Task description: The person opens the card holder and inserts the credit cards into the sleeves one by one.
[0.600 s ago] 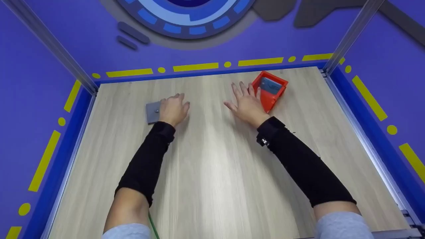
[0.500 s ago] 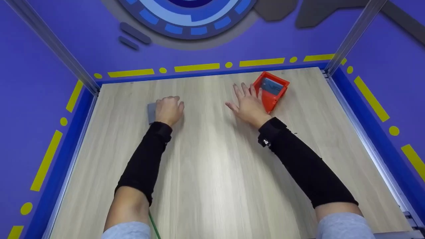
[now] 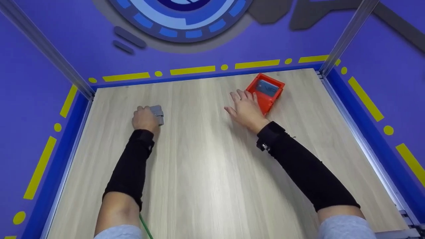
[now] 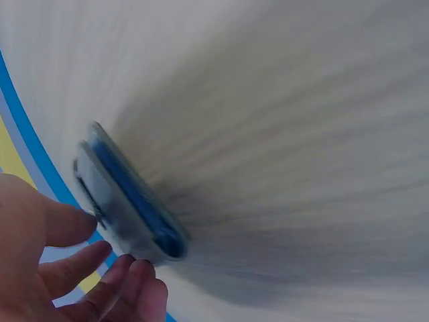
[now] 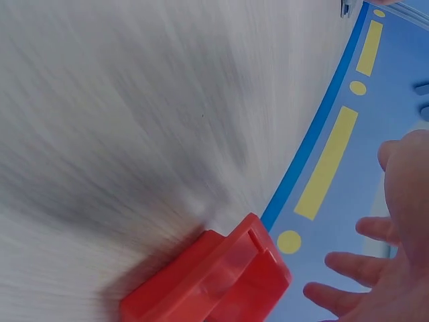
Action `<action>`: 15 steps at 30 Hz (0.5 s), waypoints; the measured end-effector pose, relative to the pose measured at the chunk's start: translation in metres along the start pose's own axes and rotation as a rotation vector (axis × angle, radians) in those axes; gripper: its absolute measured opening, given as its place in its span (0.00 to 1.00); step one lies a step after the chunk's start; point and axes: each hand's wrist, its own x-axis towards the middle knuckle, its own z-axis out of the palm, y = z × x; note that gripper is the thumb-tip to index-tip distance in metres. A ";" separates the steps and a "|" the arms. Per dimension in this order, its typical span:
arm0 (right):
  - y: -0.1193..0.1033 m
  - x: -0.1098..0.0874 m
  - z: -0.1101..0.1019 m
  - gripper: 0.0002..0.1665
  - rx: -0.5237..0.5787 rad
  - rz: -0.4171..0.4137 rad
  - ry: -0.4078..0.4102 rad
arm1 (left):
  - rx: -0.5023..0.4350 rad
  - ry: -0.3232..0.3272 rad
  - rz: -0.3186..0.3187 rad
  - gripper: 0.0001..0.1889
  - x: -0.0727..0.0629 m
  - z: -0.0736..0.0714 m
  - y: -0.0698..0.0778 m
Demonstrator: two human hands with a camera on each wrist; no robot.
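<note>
My left hand [image 3: 145, 119] is at the left side of a grey folding wallet [image 3: 157, 114], fingers bent at its edge. In the left wrist view the wallet [image 4: 127, 201] is folded, with a blue inside showing along its open side and a narrow strap on its face. The thumb tip meets it near the strap, and the other fingertips are at its lower end. My right hand [image 3: 246, 110], fingers spread and fairly straight, is beside a red plastic bin [image 3: 264, 103], overlapping its left wall in the head view.
Inside the red bin lies a flat grey-blue piece [image 3: 267, 88]. Under everything is a light wood tabletop [image 3: 202, 159], bounded by blue walls [image 3: 199, 59] with yellow marks at the back and sides. A green cord [image 3: 145, 225] runs beside the left forearm.
My left hand has moved left across the wallet. The wallet now shows to the hand's right, with its strap side visible, instead of to its left. The right hand stays by the bin.
</note>
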 end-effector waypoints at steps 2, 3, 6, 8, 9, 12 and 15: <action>0.000 -0.001 0.001 0.44 -0.001 -0.006 0.007 | -0.016 -0.010 -0.024 0.24 -0.002 -0.001 -0.003; -0.001 -0.002 0.002 0.43 -0.001 -0.009 0.011 | -0.021 -0.012 -0.035 0.24 -0.002 -0.001 -0.004; -0.001 -0.004 0.003 0.41 0.008 -0.011 0.017 | -0.032 -0.030 -0.076 0.26 -0.003 -0.002 -0.005; -0.002 -0.004 0.005 0.41 0.005 -0.012 0.020 | -0.030 -0.054 -0.104 0.27 -0.003 -0.004 -0.004; -0.002 -0.004 0.005 0.41 0.002 -0.014 0.023 | -0.024 -0.067 -0.113 0.28 -0.003 -0.005 -0.004; -0.003 -0.005 0.006 0.40 -0.009 -0.026 0.034 | -0.020 -0.102 -0.127 0.27 -0.003 -0.007 -0.004; -0.003 -0.006 0.006 0.40 -0.017 -0.040 0.047 | -0.008 -0.128 -0.115 0.25 -0.002 -0.009 -0.005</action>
